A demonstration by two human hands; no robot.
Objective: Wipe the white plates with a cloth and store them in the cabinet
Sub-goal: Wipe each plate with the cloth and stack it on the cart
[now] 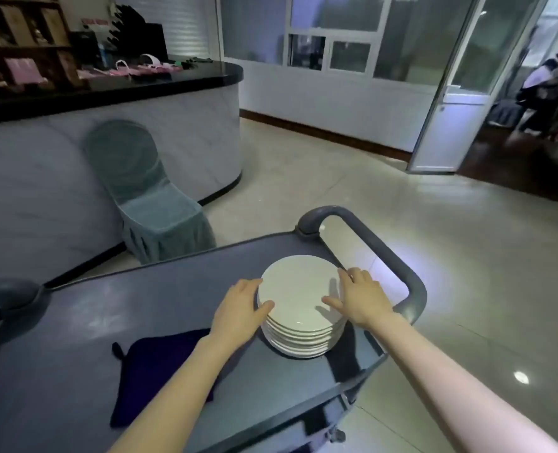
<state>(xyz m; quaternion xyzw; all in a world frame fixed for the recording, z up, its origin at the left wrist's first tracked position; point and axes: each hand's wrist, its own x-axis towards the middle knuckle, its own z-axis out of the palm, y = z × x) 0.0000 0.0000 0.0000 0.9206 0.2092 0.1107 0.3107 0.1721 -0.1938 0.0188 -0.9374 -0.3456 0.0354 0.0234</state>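
Left hand: your left hand (241, 308) grips the stack at its 9 o'clock side, with the thumb on the top face and the fingers bent down over the edge.
Right hand: your right hand (359, 299) rests on the top plate at 3 o'clock. The fingers are spread and nearly straight over the rim and the thumb lies flat on the face; no clamp is visible.
Plates: the stack of white plates (299, 295) sits between your hands on the cart's top, close to its right end. All the plates are in one pile and none is set aside.
Cloth: the dark cloth (160, 371) lies flat on the cart at 8 o'clock from the stack, partly under your left forearm. Neither hand is on it.
Cart: the grey cart (140, 299) carries both things, and its handle (385, 253) loops past the stack at 1 o'clock.
Room: a covered chair (153, 204) stands at 11 o'clock against a curved counter (173, 132). Wooden shelving (19, 37) stands behind that at 10 o'clock, and an open door (460, 103) is at 1 o'clock.
Cabinet: you cannot tell from here which unit it is.
Progress: this looks like the very start. Wiping does not seem to be under way and nothing is stored.
Left to do: take up the cloth, wipe each plate, and carry them to the cabinet.
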